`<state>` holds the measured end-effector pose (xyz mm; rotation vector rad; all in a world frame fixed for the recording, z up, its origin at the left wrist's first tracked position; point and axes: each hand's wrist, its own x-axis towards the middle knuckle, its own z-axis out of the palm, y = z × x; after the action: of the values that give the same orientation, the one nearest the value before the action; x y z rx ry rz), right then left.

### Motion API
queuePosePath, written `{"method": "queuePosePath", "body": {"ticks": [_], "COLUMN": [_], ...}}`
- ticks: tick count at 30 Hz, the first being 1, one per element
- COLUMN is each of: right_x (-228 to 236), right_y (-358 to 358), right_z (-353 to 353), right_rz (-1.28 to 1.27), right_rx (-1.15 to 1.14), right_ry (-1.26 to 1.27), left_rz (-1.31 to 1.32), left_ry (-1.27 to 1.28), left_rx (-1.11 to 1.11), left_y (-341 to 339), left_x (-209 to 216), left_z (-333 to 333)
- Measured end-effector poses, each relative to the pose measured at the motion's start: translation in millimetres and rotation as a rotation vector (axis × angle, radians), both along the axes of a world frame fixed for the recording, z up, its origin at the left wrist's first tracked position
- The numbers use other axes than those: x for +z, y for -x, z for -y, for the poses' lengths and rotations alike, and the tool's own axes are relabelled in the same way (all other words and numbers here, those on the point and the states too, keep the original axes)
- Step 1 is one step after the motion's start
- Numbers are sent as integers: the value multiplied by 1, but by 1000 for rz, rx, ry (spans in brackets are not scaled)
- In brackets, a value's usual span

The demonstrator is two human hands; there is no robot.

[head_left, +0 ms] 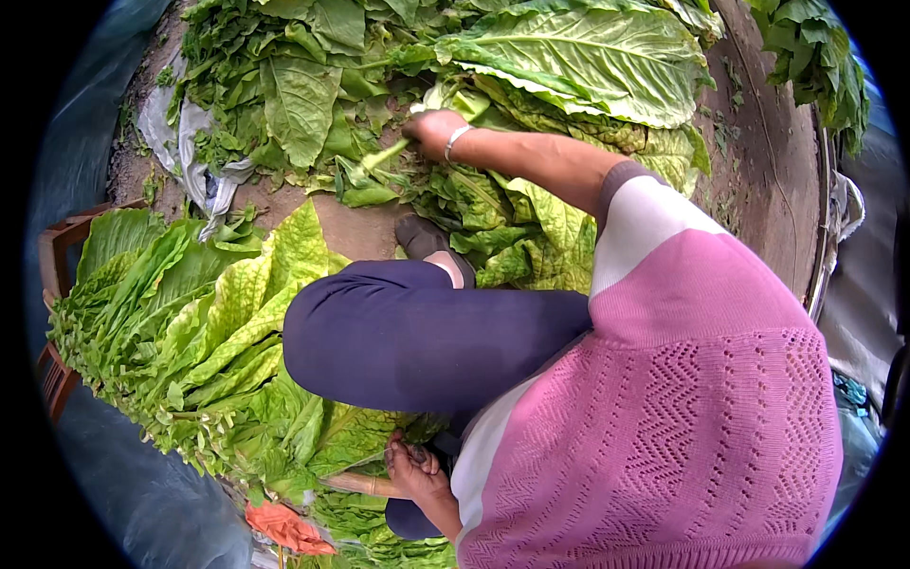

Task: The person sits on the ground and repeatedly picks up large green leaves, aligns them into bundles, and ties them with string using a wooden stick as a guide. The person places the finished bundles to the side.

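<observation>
My right hand (436,133), with a pale band at the wrist, reaches out over a heap of broad green leaves. Its fingers are closed round a thick pale leaf stalk (386,155), whose end points toward my shoe. My left hand (417,470) is low by my lap, fingers curled in. It lies against a light wooden stick (360,484) and the edge of a yellow-green leaf (355,438); what its fingers pinch is hidden. Beside my knee, a dense row of large leaves (209,322) overlaps, stalk ends outward.
A big pale-ribbed leaf (578,57) tops the heap on the ground. Brown wooden slats (55,270) show behind the leaf row. An orange-red cloth or bag (284,527) is at the lower left, and a crumpled whitish sheet (192,142) at the upper left. Leaves hang (820,66) at upper right.
</observation>
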<state>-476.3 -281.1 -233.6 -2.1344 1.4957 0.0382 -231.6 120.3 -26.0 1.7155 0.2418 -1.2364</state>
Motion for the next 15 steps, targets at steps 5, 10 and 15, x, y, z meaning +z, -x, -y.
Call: {"method": "queuePosePath", "body": {"ticks": [5, 10, 15], "right_x": [141, 227, 81], "right_y": [29, 18, 108], "right_z": [45, -7, -51], "right_rz": [651, 160, -438], "right_rx": [-305, 121, -22], "right_ry": [184, 7, -459], "left_rz": [62, 128, 106], "left_ry": [-6, -47, -3], "left_rx": [-76, 10, -19], "left_y": [-9, -21, -24], "left_x": [-7, -2, -6], "left_z": [5, -23, -16]}}
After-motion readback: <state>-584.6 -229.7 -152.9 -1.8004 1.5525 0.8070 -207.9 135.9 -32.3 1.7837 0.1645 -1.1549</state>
